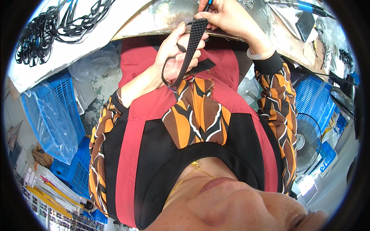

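Observation:
A black strap (195, 37) with a bumpy, dimpled surface runs upright between my hands, with a thin black cord looping from its lower part. My left hand (172, 51) is palm up, its fingers curled around the strap and the cord. Above it, at the bench edge, my right hand (227, 16) pinches the strap's wide upper end between thumb and fingers. A slim black-and-blue tool (208, 5) sticks up at the right hand's fingers; its kind cannot be made out. The fingertips behind the strap are partly hidden.
Bundles of black cords (36, 42) lie on a white covering at the upper left. A blue-and-black handheld tool (306, 7) rests on the metal-topped bench (165, 17) at the upper right. Blue crates (71, 102) stand below, left and right, with a fan (307, 140) at the right.

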Tool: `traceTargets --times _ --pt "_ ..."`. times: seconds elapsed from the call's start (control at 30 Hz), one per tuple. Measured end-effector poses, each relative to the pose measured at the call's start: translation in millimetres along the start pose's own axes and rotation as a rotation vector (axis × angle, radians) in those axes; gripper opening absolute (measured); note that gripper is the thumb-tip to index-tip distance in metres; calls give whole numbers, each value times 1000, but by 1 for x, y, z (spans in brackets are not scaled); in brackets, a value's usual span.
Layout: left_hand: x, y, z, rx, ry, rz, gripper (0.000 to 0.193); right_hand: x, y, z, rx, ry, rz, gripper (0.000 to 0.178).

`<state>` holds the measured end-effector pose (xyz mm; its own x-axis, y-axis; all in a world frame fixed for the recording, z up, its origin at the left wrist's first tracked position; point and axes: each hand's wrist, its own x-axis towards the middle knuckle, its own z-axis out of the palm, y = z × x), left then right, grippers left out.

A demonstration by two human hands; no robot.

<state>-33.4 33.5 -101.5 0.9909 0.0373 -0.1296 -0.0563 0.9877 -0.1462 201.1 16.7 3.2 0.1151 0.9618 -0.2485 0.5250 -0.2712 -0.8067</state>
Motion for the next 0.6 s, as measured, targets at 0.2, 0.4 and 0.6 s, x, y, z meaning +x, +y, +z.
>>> traceTargets --times 0.2,0.4,0.6 --pt "-3 13 4 150 -41 -59 76 -16 -13 22 99 154 -137 12" --pt "-4 -11 44 874 228 445 65 -48 -5 -8 216 619 -166 12" --pt "20 34 72 958 128 1231 34 -60 6 -10 138 648 -181 24"
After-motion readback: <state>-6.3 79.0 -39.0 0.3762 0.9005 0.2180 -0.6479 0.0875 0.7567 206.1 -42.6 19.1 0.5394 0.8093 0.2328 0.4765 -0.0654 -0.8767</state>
